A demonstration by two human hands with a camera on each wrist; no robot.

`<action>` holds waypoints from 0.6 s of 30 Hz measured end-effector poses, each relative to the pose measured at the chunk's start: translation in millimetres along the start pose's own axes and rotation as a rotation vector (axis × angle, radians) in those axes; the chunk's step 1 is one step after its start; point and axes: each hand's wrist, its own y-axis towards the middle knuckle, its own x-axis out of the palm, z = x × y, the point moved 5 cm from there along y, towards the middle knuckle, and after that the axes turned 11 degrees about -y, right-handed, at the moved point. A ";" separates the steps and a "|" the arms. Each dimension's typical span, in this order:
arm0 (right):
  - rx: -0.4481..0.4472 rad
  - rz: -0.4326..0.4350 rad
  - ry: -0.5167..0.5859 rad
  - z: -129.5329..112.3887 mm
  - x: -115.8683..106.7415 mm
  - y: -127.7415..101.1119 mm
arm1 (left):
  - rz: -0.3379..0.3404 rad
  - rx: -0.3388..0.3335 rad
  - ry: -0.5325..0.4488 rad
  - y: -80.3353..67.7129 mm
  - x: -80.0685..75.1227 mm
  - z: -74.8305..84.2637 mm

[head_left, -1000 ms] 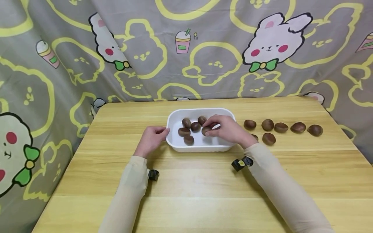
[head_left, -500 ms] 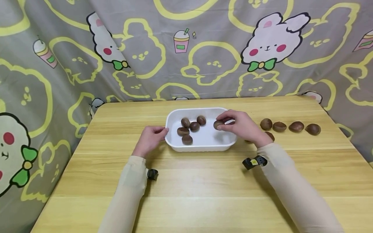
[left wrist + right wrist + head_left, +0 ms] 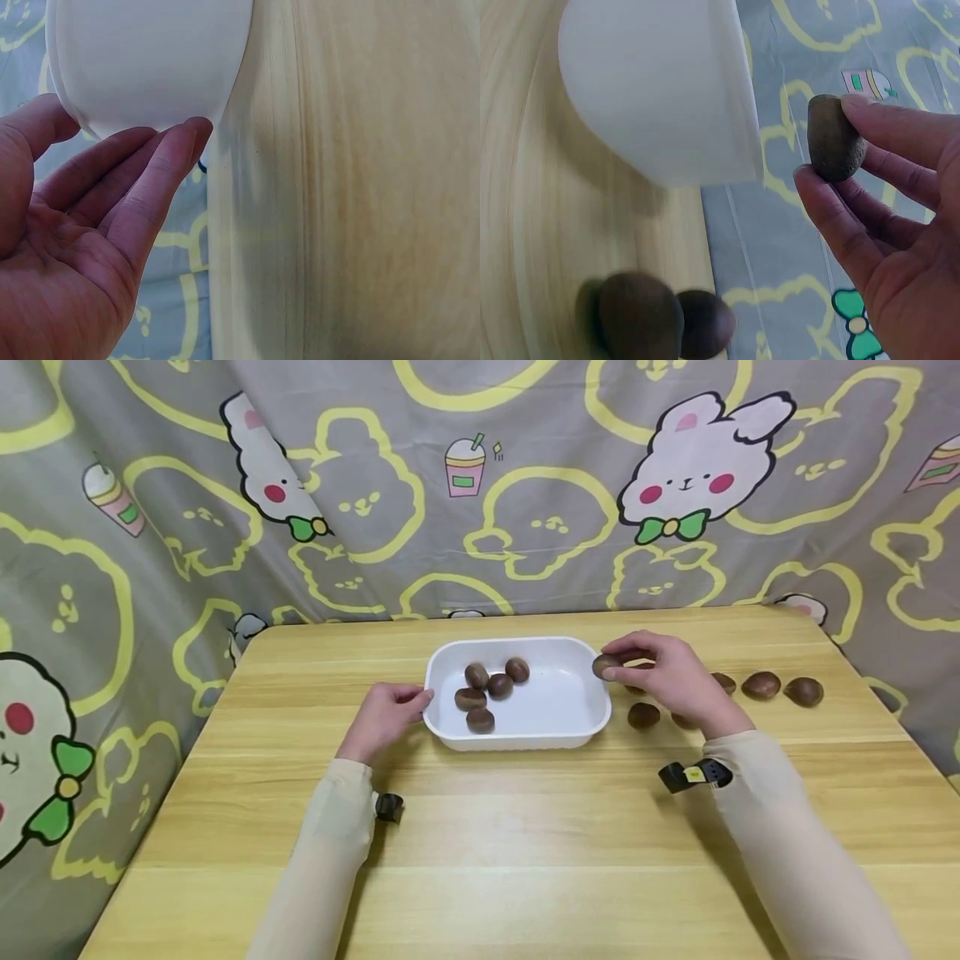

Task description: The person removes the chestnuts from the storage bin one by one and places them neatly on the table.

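the chestnut [image 3: 604, 666] sits pinched between the thumb and fingertips of the right hand [image 3: 670, 679], held in the air just past the right rim of the white tray [image 3: 517, 740], outside it and above the surface [image 3: 480, 843]. in the right wrist view the chestnut [image 3: 834, 138] is a dull brown, oval, matte nut, a little flattened, gripped by its two ends with most of its face showing.

judging by how things lie, the work reads as partway through: four chestnuts in the tray [image 3: 489, 692] lie clustered in its left half, the right half of the tray bare, while loose chestnuts on the surface [image 3: 780, 688] lie to the right of the tray, some partly hidden behind the right hand, one chestnut near the tray [image 3: 643, 715] lying just beside its right end. whether the held nut is coming out or going in cannot be told from here.

the left hand [image 3: 387, 715] rests at the tray's left end, fingers relaxed and nearly straight, their tips touching the tray's outer wall [image 3: 150, 67] and holding nothing.
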 end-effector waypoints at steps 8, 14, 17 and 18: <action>0.037 0.043 -0.084 20.7 -19.0 -15.2 | 0.002 -0.008 -0.013 0.1 0.5 -1.6; 0.084 0.041 -0.134 37.9 -30.9 -28.7 | -0.011 -0.012 -0.036 0.1 -1.0 -2.4; 0.101 0.055 -0.144 47.2 -36.4 -35.1 | -0.010 -0.021 -0.040 0.9 -1.9 -3.6; 0.107 0.059 -0.139 50.3 -37.5 -37.2 | -0.012 -0.023 -0.041 1.2 -2.1 -4.1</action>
